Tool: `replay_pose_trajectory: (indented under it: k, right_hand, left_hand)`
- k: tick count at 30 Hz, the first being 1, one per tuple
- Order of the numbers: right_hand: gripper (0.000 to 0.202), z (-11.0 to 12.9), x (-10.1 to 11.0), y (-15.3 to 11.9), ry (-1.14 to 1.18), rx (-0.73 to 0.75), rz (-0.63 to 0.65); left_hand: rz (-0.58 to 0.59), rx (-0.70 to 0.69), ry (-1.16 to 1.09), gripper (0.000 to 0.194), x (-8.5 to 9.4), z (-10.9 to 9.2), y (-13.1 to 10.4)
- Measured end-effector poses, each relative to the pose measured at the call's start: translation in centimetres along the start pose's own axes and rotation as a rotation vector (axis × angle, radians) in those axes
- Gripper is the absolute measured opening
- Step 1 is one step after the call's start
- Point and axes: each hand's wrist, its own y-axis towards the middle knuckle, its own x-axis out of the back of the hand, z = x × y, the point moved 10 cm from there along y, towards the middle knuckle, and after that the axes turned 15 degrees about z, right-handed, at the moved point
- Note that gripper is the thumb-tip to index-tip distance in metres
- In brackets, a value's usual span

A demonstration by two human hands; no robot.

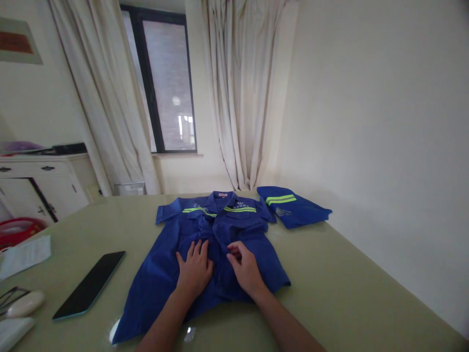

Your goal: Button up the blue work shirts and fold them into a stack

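Observation:
A blue short-sleeved work shirt (157, 269) lies front side up on the green table, its collar away from me and a yellow-green stripe across each side of the chest. My left hand (195, 268) rests on the shirt's lower front with its fingers spread. Just right of the front opening, my right hand (245, 266) has its thumb and fingers curled towards each other at the cloth; what is between the fingertips is too small to make out. A second blue garment (298, 208) with a similar stripe lies folded beyond the shirt's right sleeve.
On the green table (348, 293), a dark tablet (90, 285) lies left of the shirt. Papers (25, 254), glasses (12, 297) and a pale rounded object (25, 304) are at the far left. Behind are a white cabinet (60, 188), a red basin (22, 233) and curtains (242, 88).

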Motion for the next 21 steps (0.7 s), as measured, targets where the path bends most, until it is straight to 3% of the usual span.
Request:
replay_pose_trajectory:
  k: [3, 6, 9, 12, 17, 21]
  right_hand:
    - [0.022, -1.8, 0.8, 0.6, 0.223, -0.052, -0.047]
    - [0.024, -2.5, -0.3, 0.8, 0.323, -0.146, -0.01]
    - [0.027, -1.3, -1.3, 0.4, 0.197, -0.19, 0.051]
    - [0.026, 0.3, -1.7, -0.1, -0.043, -0.206, 0.132]
    - [0.012, 1.0, -1.0, -0.9, -0.193, -0.268, 0.208]
    - [0.013, 1.7, 0.2, -1.3, -0.366, -0.296, 0.162]
  left_hand:
    - [-0.055, -0.219, -0.08, 0.044, 1.3, -1.4, -1.0]
    - [0.059, -0.387, -0.214, 0.024, 1.0, -2.3, -1.4]
    - [0.139, -0.404, -0.4, 0.02, -0.1, -2.3, -1.1]
    - [0.11, -0.405, -0.539, 0.027, -0.8, -2.5, -1.0]
    - [0.087, -0.372, -0.705, 0.017, -0.5, -3.2, -1.6]
    - [0.162, -0.377, -0.842, 0.021, -0.6, -4.3, -2.2]
